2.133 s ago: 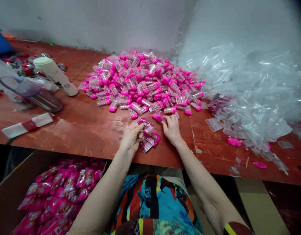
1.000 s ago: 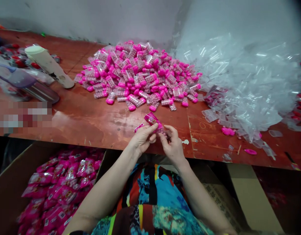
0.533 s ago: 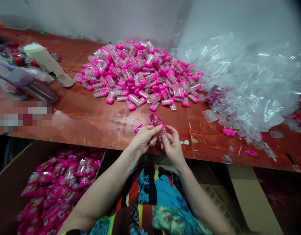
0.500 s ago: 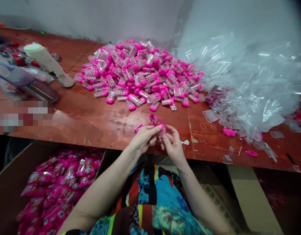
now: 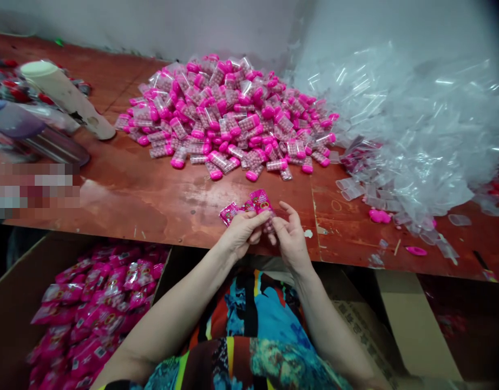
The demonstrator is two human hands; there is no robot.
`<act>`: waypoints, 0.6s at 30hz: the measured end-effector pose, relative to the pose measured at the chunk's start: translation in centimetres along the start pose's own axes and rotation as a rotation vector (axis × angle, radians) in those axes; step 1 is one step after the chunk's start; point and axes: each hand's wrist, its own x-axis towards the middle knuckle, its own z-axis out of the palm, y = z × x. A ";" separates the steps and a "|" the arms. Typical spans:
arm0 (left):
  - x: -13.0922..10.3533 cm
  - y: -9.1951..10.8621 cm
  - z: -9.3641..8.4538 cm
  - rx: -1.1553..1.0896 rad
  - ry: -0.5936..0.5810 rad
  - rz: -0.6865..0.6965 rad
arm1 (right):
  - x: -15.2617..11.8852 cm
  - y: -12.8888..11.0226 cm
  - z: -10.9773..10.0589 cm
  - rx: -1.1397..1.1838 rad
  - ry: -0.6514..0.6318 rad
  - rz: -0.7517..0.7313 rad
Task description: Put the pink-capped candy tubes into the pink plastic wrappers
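Observation:
My left hand (image 5: 244,233) is closed, its thumb and fingers pinching a small clear candy bottle (image 5: 268,225) of pink balls near the table's front edge. A glossy pink printed wrapper (image 5: 261,200) stands out above the thumb, against the bottle's upper end. More pink wrappers (image 5: 229,213) poke out beyond the left fingers. My right hand (image 5: 290,238) pinches the bottle from the other side with thumb and index finger, another finger raised. Much of the bottle is hidden by the fingers. Behind lies a big pile of pink-capped candy bottles (image 5: 229,119).
A heap of clear plastic sleeves (image 5: 415,119) covers the right side, with pink bits (image 5: 379,216) before it. Two drink bottles, one pale (image 5: 66,100) and one purple (image 5: 42,132), lean at left. Below the table edge, a cardboard box (image 5: 18,276) holds filled pink bags (image 5: 95,319).
The pink wrapper now stands straighter and covers the bottle's upper part, and the wrappers by my left fingers show more. Both hands stay on the bottle. The view has shifted slightly.

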 end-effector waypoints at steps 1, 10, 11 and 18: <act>-0.1 0.0 0.0 0.012 -0.009 0.009 | 0.0 0.1 0.0 0.041 -0.004 0.031; -0.3 -1.8 0.8 0.100 -0.001 0.027 | -0.5 0.8 -1.0 -0.036 -0.081 0.054; -0.3 -1.9 0.9 0.112 0.006 0.009 | -0.5 0.9 -1.1 -0.022 -0.087 0.069; -3.6 0.1 -1.3 0.200 0.074 0.024 | 0.9 0.5 -2.4 -0.110 -0.152 0.073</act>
